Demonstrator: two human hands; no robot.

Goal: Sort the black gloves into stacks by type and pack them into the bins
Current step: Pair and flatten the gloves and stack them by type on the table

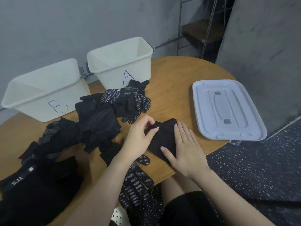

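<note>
A plain black glove stack [164, 139] lies near the table's front edge. My right hand [184, 149] rests flat on it with straight fingers. My left hand [140, 137] pinches the stack's left edge at a small white tag. Dotted black gloves [128, 98] are heaped in front of bin A [120, 62]. Plain dark gloves [97, 121] pile up in the middle. More gloves [48, 137] spread to the left, in front of bin B [44, 90]. A dotted glove [136, 181] hangs over the front edge under my left forearm. Both bins look empty.
A grey-white bin lid [226, 110] lies upside down at the table's right edge. The round wooden table [172, 82] ends close behind my right hand. Another black heap with a labelled band [24, 178] sits at the lower left. A wall stands behind the bins.
</note>
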